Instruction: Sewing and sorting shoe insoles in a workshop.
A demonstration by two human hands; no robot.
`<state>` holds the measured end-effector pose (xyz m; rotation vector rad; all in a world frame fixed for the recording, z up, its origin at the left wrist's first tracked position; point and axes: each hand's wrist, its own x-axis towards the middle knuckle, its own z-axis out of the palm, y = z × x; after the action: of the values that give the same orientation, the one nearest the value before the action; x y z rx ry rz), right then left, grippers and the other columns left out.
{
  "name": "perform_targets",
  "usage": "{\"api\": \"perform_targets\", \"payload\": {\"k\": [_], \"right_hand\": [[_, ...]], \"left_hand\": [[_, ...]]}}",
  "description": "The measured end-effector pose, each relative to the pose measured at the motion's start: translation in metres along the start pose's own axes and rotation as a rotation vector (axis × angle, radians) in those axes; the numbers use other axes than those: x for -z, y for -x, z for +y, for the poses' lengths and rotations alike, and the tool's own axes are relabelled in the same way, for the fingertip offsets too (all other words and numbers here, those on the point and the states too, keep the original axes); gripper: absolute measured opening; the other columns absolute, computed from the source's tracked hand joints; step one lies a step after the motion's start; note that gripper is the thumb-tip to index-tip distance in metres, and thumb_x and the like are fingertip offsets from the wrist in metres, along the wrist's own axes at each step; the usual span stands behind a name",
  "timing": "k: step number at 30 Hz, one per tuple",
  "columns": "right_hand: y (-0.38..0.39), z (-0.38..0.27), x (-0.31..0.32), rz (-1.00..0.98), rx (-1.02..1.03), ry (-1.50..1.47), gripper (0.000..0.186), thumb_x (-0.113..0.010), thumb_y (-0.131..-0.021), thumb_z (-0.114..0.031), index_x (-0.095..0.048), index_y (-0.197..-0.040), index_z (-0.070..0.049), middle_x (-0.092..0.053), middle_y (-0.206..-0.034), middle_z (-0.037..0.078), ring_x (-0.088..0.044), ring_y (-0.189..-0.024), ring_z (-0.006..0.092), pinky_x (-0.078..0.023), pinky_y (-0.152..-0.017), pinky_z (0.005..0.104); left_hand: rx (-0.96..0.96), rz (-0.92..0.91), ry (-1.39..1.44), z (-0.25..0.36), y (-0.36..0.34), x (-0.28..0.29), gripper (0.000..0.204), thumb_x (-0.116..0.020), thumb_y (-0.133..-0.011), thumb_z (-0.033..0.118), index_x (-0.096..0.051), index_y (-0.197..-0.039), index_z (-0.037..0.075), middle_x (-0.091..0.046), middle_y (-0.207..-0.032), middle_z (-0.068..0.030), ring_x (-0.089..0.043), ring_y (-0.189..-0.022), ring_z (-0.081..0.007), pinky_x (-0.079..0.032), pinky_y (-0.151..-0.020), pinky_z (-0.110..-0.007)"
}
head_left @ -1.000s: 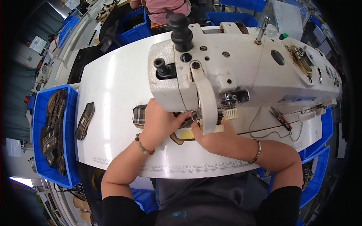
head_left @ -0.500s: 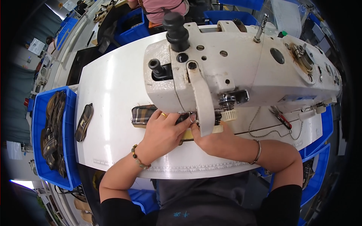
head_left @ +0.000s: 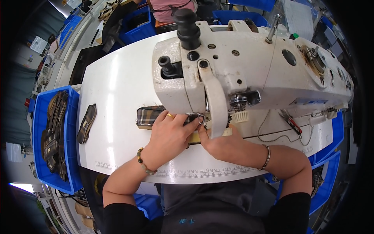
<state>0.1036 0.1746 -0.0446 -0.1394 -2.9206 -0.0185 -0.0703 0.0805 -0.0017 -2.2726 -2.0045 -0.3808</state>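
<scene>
A plaid fabric shoe piece [head_left: 150, 116] with a light-coloured edge lies under the head of a white sewing machine [head_left: 241, 66]. My left hand [head_left: 171, 134], a ring on one finger, is closed on the piece, its fingertips pressed close to the presser foot [head_left: 200, 119]. From the other side my right hand [head_left: 222, 145] grips the near edge of the same piece, thumb toward the needle area. The machine's curved white lever [head_left: 216, 101] hides part of the right hand's fingers. Below the fingertips shows a yellow patch [head_left: 194, 137].
Another plaid piece [head_left: 87, 124] lies on the white table [head_left: 113, 89] at left. Beside the table, a blue bin [head_left: 74, 156] holds several more. Red-handled snips [head_left: 291, 121] and a grey cord [head_left: 272, 139] rest at right. A person in pink [head_left: 171, 9] sits beyond the table.
The view has shifted slightly, so the machine appears a little farther right. Both hands keep nearly the same place on the plaid piece.
</scene>
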Motion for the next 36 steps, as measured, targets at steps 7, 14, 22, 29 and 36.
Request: {"api": "perform_targets", "payload": {"k": [7, 14, 22, 29, 36], "right_hand": [[0.006, 0.001, -0.007, -0.041, -0.050, 0.028, 0.041, -0.056, -0.080, -0.008, -0.064, -0.117, 0.005, -0.068, -0.085, 0.011, -0.068, -0.075, 0.0229, -0.055, -0.056, 0.0402], [0.003, 0.011, -0.030, 0.240, 0.031, 0.056, 0.039, -0.062, -0.073, -0.011, -0.065, -0.108, 0.006, -0.060, -0.061, 0.008, -0.061, -0.054, 0.0239, -0.047, -0.048, 0.0375], [-0.001, 0.013, -0.024, 0.292, -0.064, -0.174, 0.037, -0.062, -0.072, -0.010, -0.066, -0.105, 0.006, -0.055, -0.055, 0.006, -0.059, -0.051, 0.0224, -0.045, -0.046, 0.0382], [-0.001, 0.014, -0.022, 0.266, -0.053, -0.179, 0.039, -0.063, -0.071, -0.011, -0.066, -0.106, 0.006, -0.052, -0.054, 0.005, -0.057, -0.049, 0.0217, -0.044, -0.046, 0.0370], [-0.001, 0.015, -0.019, 0.274, -0.029, -0.104, 0.039, -0.062, -0.071, -0.011, -0.066, -0.107, 0.005, -0.052, -0.055, 0.005, -0.058, -0.050, 0.0214, -0.045, -0.046, 0.0363]], "left_hand": [[0.018, -0.006, 0.010, -0.002, -0.003, -0.005, 0.036, -0.071, -0.070, 0.011, -0.074, -0.105, 0.017, -0.059, -0.093, -0.0026, -0.060, -0.090, -0.0234, -0.047, -0.081, -0.036], [0.011, 0.024, 0.060, -0.009, -0.007, -0.008, 0.035, -0.070, -0.070, 0.009, -0.073, -0.104, 0.015, -0.063, -0.089, -0.0022, -0.062, -0.086, -0.0237, -0.050, -0.076, -0.035], [-0.034, -0.116, 0.367, -0.031, -0.006, 0.016, 0.029, -0.067, -0.072, 0.000, -0.071, -0.100, 0.007, -0.065, -0.075, -0.0117, -0.064, -0.064, -0.0326, -0.050, -0.057, -0.039], [-0.028, -0.259, 0.552, -0.044, -0.003, 0.022, 0.047, -0.062, -0.073, -0.010, -0.067, -0.117, 0.006, -0.067, -0.106, -0.0162, -0.062, -0.097, -0.0341, -0.051, -0.085, -0.039], [0.081, -0.249, 0.484, -0.041, -0.004, 0.021, 0.029, -0.070, -0.073, -0.003, -0.072, -0.101, 0.005, -0.068, -0.099, -0.0126, -0.063, -0.093, -0.0322, -0.052, -0.082, -0.038]]}}
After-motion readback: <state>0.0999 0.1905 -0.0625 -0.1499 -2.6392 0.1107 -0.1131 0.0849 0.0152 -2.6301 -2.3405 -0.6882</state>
